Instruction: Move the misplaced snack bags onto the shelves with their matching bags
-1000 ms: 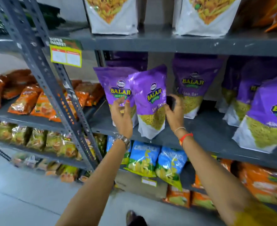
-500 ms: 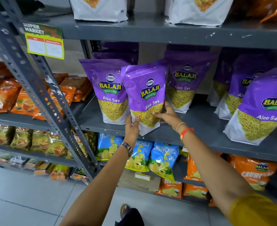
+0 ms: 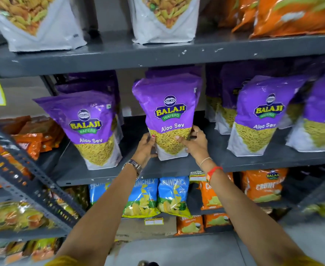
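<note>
Grey shelf (image 3: 177, 166) mid-frame holds my purple bag (image 3: 168, 116), gripped low by my left hand (image 3: 145, 148) and right hand (image 3: 195, 144); I should stand it straight before letting go.

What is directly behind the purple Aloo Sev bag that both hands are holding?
Behind the held Aloo Sev bag the top of another purple bag shows above it. Its lower part is hidden, so I cannot tell whether more bags stand there.

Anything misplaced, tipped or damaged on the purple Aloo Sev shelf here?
Nothing stands out. The middle Aloo Sev bag stands upright among matching purple bags, left hand and right hand at its base.
</note>
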### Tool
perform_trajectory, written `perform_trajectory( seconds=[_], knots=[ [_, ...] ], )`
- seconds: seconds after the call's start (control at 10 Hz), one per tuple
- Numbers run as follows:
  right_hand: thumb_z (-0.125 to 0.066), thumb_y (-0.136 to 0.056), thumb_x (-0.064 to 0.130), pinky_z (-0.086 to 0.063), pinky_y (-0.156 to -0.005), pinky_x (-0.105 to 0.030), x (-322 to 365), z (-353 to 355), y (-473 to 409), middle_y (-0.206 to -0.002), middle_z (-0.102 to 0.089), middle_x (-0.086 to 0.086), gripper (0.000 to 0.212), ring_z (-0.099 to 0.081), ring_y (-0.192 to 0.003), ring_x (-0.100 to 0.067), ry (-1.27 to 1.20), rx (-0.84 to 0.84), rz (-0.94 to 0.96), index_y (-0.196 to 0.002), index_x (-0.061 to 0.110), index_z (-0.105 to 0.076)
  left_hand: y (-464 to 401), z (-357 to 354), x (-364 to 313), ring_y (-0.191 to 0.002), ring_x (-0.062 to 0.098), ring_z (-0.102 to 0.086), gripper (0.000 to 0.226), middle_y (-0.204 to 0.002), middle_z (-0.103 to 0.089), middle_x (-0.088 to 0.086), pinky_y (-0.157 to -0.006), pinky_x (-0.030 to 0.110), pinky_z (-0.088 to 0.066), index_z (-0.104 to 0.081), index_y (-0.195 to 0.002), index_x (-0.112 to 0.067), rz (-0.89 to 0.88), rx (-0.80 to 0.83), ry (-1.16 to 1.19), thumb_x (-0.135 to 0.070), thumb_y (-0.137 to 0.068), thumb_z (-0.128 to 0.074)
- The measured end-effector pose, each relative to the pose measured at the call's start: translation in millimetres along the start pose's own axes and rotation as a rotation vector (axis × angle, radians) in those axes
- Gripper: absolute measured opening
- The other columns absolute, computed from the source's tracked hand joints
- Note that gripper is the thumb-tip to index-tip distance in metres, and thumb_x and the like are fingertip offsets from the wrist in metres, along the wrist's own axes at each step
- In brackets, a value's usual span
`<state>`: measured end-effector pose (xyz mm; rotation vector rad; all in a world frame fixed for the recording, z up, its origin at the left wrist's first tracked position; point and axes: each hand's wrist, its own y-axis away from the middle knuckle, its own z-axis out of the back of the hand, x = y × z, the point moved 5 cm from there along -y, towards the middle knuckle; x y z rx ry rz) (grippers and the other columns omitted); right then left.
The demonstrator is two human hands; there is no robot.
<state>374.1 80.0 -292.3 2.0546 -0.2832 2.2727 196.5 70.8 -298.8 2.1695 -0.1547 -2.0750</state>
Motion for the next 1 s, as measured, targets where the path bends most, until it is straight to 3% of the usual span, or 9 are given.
perform_trajectory(
  seconds=[0.1, 0.2, 0.3, 0.5, 0.6, 0.7, 0.8, 0.9, 1.0],
  knots=[
    [-0.081, -0.048, 0.052, -0.060, -0.071, -0.045, -16, 8, -3, -0.105, -0.066, -0.018, 0.065, -0.067, -0.090, -0.028, 0.018, -0.032, -0.019, -0.102, 0.024, -0.060, -5, -10, 6, -0.086, 0.019, -0.057, 0.036, -0.115, -0.049, 0.007, -0.073, 0.038, -0.050, -0.036, -0.130, -0.009, 0.017, 0.025, 0.018, -0.024, -0.097, -0.037],
    [-0.078, -0.045, 0.057, -0.059, -0.074, -0.051, -29, 12, -1, -0.108, -0.065, -0.023, 0.078, -0.067, -0.094, -0.035, 0.023, -0.051, -0.036, -0.111, 0.019, -0.059, -6, -16, 12, -0.091, 0.023, -0.056, 0.034, -0.116, -0.049, 0.008, -0.073, 0.038, -0.050, -0.038, -0.127, -0.010, 0.030, 0.042, 0.014, -0.023, -0.096, -0.037],
    [-0.076, -0.046, 0.059, -0.059, -0.076, -0.054, -30, 14, 1, -0.110, -0.061, -0.023, 0.085, -0.066, -0.098, -0.035, 0.030, -0.074, -0.032, -0.118, 0.018, -0.056, -7, -19, 14, -0.085, 0.019, -0.057, 0.036, -0.114, -0.049, 0.006, -0.078, 0.042, -0.049, -0.035, -0.130, -0.009, 0.045, 0.033, 0.046, -0.023, -0.097, -0.036],
    [-0.073, -0.045, 0.061, -0.058, -0.080, -0.056, -29, 14, -1, -0.115, -0.059, -0.019, 0.085, -0.064, -0.103, -0.031, 0.037, -0.068, -0.028, -0.118, 0.021, -0.055, -6, -20, 14, -0.114, 0.028, -0.051, 0.033, -0.134, -0.048, 0.013, -0.092, 0.051, -0.045, -0.035, -0.128, -0.014, 0.070, 0.043, 0.036, -0.025, -0.097, -0.035],
    [-0.074, -0.047, 0.061, -0.057, -0.081, -0.056, -29, 14, 1, -0.117, -0.060, -0.018, 0.085, -0.064, -0.104, -0.031, 0.048, -0.044, -0.044, -0.119, 0.021, -0.054, -4, -21, 14, -0.112, 0.025, -0.051, 0.022, -0.139, -0.046, 0.011, -0.092, 0.051, -0.044, -0.037, -0.118, -0.020, 0.078, 0.059, 0.058, -0.025, -0.097, -0.036],
    [-0.083, -0.058, 0.043, -0.056, -0.089, -0.050, -21, 16, 5, -0.120, -0.061, -0.018, 0.080, -0.063, -0.105, -0.031, 0.039, -0.006, -0.060, -0.126, 0.017, -0.049, 0, -22, 14, -0.114, 0.020, -0.049, 0.032, -0.142, -0.042, 0.006, -0.093, 0.045, -0.043, -0.034, -0.127, -0.019, 0.030, 0.047, 0.034, -0.027, -0.095, -0.039],
    [-0.080, -0.070, 0.015, -0.052, -0.091, -0.043, -7, 34, 17, -0.117, -0.056, -0.012, 0.071, -0.059, -0.108, -0.032, -0.028, -0.038, -0.063, -0.131, 0.013, -0.044, 15, -24, 9, -0.127, 0.013, -0.037, 0.057, -0.142, -0.034, -0.001, -0.102, 0.030, -0.033, -0.016, -0.144, -0.016, -0.133, -0.019, -0.113, -0.025, -0.094, -0.043],
    [-0.079, -0.065, 0.023, -0.053, -0.086, -0.041, 28, 74, 42, -0.108, -0.059, -0.004, 0.057, -0.059, -0.105, -0.027, -0.211, -0.175, 0.048, -0.117, 0.021, -0.055, 29, -23, -3, -0.145, 0.012, -0.009, 0.069, -0.158, -0.008, 0.001, -0.119, 0.034, -0.011, -0.007, -0.147, -0.018, -0.380, -0.142, -0.285, -0.031, -0.092, -0.046],
    [-0.081, -0.058, 0.044, -0.054, -0.077, -0.024, 89, 128, 91, -0.087, -0.067, 0.005, 0.042, -0.062, -0.087, -0.007, -0.260, -0.325, 0.292, -0.091, 0.030, -0.059, 45, -27, -31, -0.146, 0.010, 0.006, 0.070, -0.157, -0.001, -0.006, -0.119, 0.036, 0.002, -0.006, -0.147, -0.019, -0.688, -0.231, -0.527, -0.041, -0.091, -0.042]
  ],
)
